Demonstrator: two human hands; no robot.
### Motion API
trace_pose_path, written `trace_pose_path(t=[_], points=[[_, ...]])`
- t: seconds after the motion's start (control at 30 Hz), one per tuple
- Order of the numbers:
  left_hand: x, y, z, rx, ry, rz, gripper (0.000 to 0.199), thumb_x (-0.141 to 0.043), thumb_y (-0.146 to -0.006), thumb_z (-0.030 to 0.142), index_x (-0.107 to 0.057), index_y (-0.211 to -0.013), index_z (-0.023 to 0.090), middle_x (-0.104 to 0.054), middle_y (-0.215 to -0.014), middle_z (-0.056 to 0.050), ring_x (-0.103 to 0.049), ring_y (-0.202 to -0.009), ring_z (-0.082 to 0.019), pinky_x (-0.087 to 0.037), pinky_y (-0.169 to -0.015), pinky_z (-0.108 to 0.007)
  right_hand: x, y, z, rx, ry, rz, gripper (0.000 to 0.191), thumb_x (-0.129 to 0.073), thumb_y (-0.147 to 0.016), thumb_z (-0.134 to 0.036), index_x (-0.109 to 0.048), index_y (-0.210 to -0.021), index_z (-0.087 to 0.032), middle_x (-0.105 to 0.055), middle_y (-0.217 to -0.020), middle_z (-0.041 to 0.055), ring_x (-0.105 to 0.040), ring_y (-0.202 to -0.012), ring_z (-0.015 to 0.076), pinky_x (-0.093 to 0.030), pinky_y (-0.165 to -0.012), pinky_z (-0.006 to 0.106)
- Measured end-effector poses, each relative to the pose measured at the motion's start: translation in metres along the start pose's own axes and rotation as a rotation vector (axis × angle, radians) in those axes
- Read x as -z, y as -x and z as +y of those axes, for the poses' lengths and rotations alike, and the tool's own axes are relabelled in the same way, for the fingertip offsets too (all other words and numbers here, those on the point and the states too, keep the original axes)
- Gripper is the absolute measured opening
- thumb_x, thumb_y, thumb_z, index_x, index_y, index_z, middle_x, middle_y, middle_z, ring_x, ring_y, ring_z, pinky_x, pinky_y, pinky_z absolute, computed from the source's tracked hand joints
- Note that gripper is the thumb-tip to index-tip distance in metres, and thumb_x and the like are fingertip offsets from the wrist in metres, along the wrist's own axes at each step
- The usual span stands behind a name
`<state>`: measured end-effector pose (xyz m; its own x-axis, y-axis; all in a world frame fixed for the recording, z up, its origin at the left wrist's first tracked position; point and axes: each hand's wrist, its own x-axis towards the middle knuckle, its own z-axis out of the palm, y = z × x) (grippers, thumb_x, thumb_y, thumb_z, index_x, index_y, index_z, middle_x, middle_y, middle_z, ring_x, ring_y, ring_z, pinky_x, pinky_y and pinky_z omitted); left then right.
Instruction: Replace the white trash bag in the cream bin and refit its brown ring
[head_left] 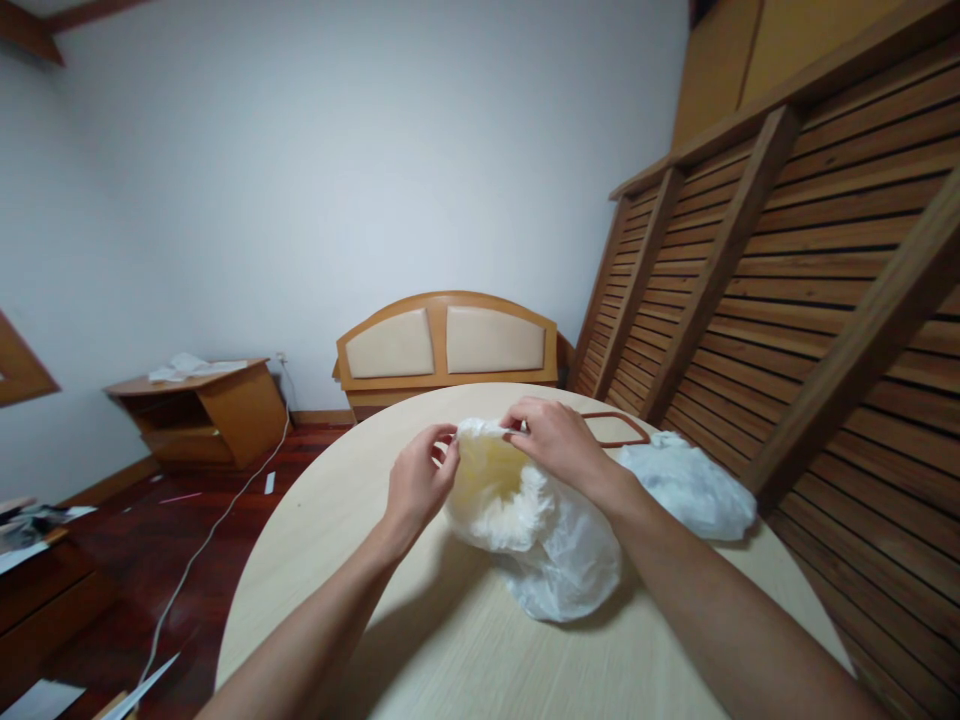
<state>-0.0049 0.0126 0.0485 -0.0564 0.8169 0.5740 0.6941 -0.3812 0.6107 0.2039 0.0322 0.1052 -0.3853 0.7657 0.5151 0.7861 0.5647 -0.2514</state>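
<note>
A white, translucent plastic bag (570,565) sits on the round table, bunched and crumpled in folds. Something yellow (487,470) shows in its opening; I cannot tell what it is. At the left of the bag's far rim, my left hand (421,475) pinches the edge between thumb and fingers. My right hand (559,440) grips the same rim on the right side, its fingers closed on the plastic. Some of the yellow thing is hidden by the folds.
The pale round table (337,540) has a second tied-looking plastic bag (686,485) on its right, beside a brown rounded frame (634,428). A slatted wooden panel (750,300) leans along the right. A white cable (217,530) runs across the floor by a low cabinet (232,415).
</note>
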Motion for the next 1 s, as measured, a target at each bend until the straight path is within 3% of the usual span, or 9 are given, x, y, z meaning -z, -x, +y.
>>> trace_pose_path(t=[0.07, 0.23, 0.5, 0.7, 0.83, 0.93, 1.0], points=[[0.001, 0.000, 0.000, 0.005, -0.013, -0.012, 0.021, -0.057, -0.090, 0.028, -0.066, -0.108, 0.022, -0.073, -0.094, -0.004, -0.065, -0.066, -0.013, -0.053, -0.059, -0.025, -0.001, 0.000, 0.000, 0.022, 0.000, -0.002, 0.012, -0.067, -0.086, -0.016, -0.077, -0.089, -0.023, -0.075, -0.095, 0.0011, -0.067, -0.090, 0.0174, -0.044, -0.080, 0.025], [0.004, 0.002, 0.002, -0.101, -0.045, 0.073, 0.035, -0.059, -0.089, 0.027, -0.061, -0.124, 0.021, -0.067, -0.115, -0.007, -0.065, -0.079, -0.014, -0.054, -0.058, -0.022, -0.001, 0.000, 0.002, 0.060, 0.010, 0.002, 0.011, -0.069, -0.086, -0.017, -0.077, -0.090, -0.023, -0.075, -0.096, 0.0017, -0.067, -0.090, 0.0175, -0.043, -0.077, 0.026], [0.000, 0.002, -0.002, -0.191, -0.081, -0.003, 0.022, -0.055, -0.098, 0.034, -0.073, -0.101, 0.023, -0.073, -0.095, -0.003, -0.065, -0.066, -0.011, -0.050, -0.057, -0.021, -0.001, 0.002, 0.003, 0.165, 0.014, -0.011, 0.010, -0.072, -0.085, -0.016, -0.077, -0.090, -0.023, -0.074, -0.096, 0.0014, -0.067, -0.090, 0.0170, -0.042, -0.073, 0.025], [-0.001, 0.002, -0.007, -0.261, -0.228, 0.020, 0.008, -0.064, -0.089, 0.019, -0.070, -0.094, 0.022, -0.070, -0.086, -0.001, -0.063, -0.065, -0.012, -0.046, -0.059, -0.021, -0.001, 0.002, 0.003, 0.182, 0.035, -0.028, 0.012, -0.072, -0.086, -0.017, -0.077, -0.093, -0.024, -0.074, -0.097, 0.0004, -0.067, -0.091, 0.0169, -0.041, -0.072, 0.026], [-0.001, 0.001, -0.007, -0.238, -0.140, -0.007, 0.004, -0.063, -0.087, 0.017, -0.066, -0.086, 0.018, -0.067, -0.081, -0.001, -0.063, -0.064, -0.012, -0.047, -0.061, -0.022, -0.002, 0.001, 0.003, 0.219, 0.049, 0.013, 0.015, -0.070, -0.086, -0.013, -0.074, -0.097, -0.023, -0.072, -0.101, 0.0016, -0.064, -0.095, 0.0177, -0.043, -0.075, 0.026], [-0.001, 0.000, -0.007, -0.189, -0.124, 0.006, 0.006, -0.063, -0.086, 0.017, -0.065, -0.081, 0.018, -0.067, -0.079, -0.001, -0.063, -0.063, -0.013, -0.046, -0.060, -0.023, 0.000, 0.001, 0.001, 0.323, 0.079, 0.098, 0.015, -0.071, -0.085, -0.014, -0.071, -0.099, -0.019, -0.070, -0.104, 0.0058, -0.061, -0.101, 0.0207, -0.044, -0.087, 0.030], [-0.001, -0.002, -0.008, -0.154, -0.122, 0.021, 0.006, -0.063, -0.086, 0.017, -0.064, -0.079, 0.017, -0.068, -0.078, -0.002, -0.063, -0.063, -0.013, -0.046, -0.060, -0.023, 0.001, 0.003, -0.003, 0.391, 0.075, 0.086, 0.009, -0.071, -0.086, -0.019, -0.071, -0.095, -0.018, -0.070, -0.099, 0.0068, -0.062, -0.099, 0.0217, -0.044, -0.089, 0.032]])
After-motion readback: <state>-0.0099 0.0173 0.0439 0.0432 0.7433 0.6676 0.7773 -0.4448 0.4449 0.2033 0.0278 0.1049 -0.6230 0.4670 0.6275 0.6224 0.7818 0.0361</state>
